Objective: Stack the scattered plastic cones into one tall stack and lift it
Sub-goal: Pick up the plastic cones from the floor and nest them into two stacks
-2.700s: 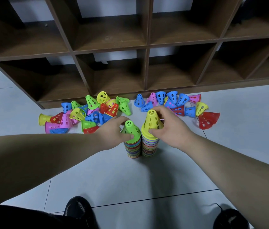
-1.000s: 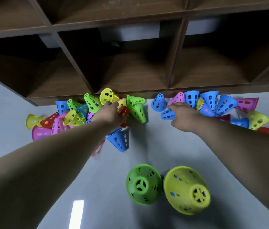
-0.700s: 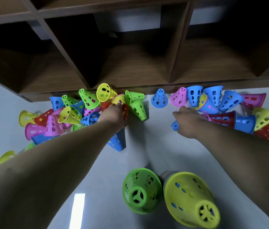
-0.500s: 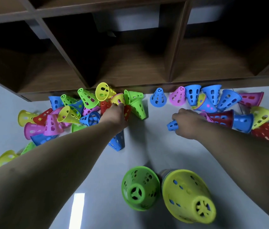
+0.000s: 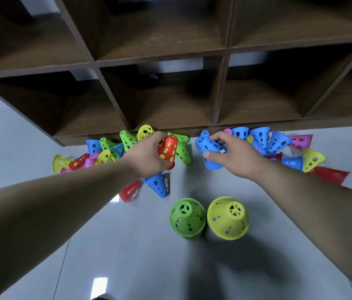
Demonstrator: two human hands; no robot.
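Near the shelf, the left hand [image 5: 149, 158] grips a red cone [image 5: 167, 149], the right hand [image 5: 233, 156] a blue cone [image 5: 208, 148].

No text, label, brand or number can be read: the plastic cones [image 5: 275, 142], the wooden shelf [image 5: 170, 113] and the floor [image 5: 127, 245] carry none.
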